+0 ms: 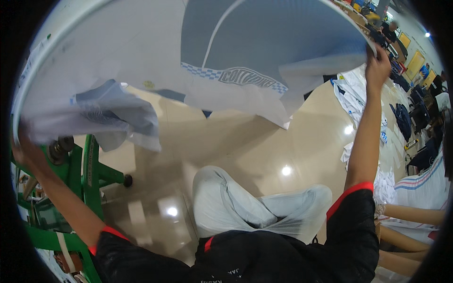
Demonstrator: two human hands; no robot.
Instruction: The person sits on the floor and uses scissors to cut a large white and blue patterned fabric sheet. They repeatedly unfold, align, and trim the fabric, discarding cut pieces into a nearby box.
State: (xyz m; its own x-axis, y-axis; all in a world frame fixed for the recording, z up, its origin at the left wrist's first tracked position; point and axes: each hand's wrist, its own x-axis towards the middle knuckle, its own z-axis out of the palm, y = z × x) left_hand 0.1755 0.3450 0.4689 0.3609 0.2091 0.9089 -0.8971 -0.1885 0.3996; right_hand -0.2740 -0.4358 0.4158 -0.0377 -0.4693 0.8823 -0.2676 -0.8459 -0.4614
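Note:
A large, thin white sheet [141, 42] printed with grey-blue panels and blue checkered strips is stretched between my raised hands. I cannot tell whether it is cloth or paper. My right hand [378, 66] is closed on its edge at the upper right. At the far left, my left hand [27, 148] is closed at the other end of that edge, somewhat blurred and close to the picture's dark rim. The sheet arches between the hands, and its lower parts hang loose above the floor. Its upper part runs out of the picture.
I sit cross-legged on a shiny tiled floor [236, 146]. A green metal machine frame [92, 174] stands close at my left. White printed pieces [351, 96] lie in a heap at the right. Another person's bare limbs [410, 214] show at the lower right, beside a white sack [424, 184].

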